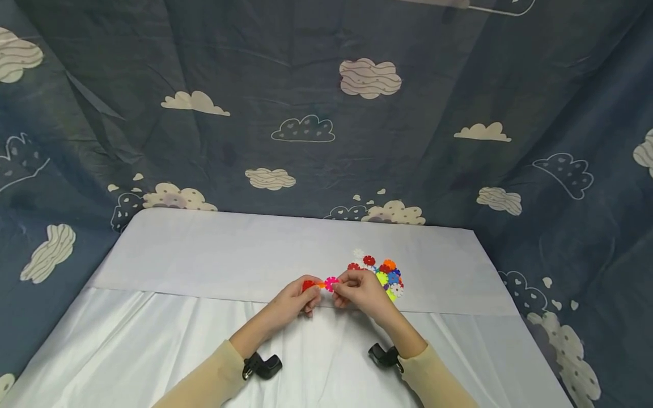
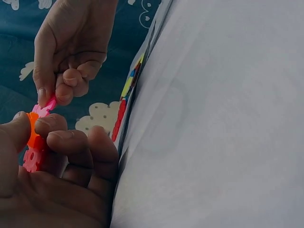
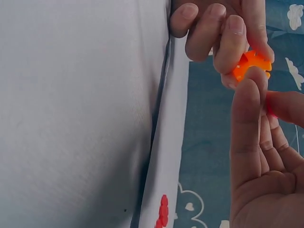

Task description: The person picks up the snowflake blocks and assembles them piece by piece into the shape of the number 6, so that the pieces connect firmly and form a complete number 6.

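Over the table, my left hand (image 1: 292,299) pinches an orange notched plastic interlocking disc (image 2: 34,137) between thumb and forefinger. A red interlocking disc (image 2: 33,160) joins it on the palm side, partly behind the fingers. On the other side a pink interlocking disc (image 1: 330,283) meets the orange one, edge to edge at an angle. My right hand (image 1: 366,292) pinches the pink disc by its outer rim with thumb and forefinger. In the right wrist view the orange disc (image 3: 251,64) shows clearly, while the pink one is mostly hidden by fingers.
Just beyond the right hand lies a loose pile of interlocking discs (image 1: 393,278) in red, blue, yellow, white and orange, partly hidden by that hand. A white cloth (image 1: 204,249) covers the table. Behind hangs a dark blue curtain (image 1: 306,164) with cloud prints.
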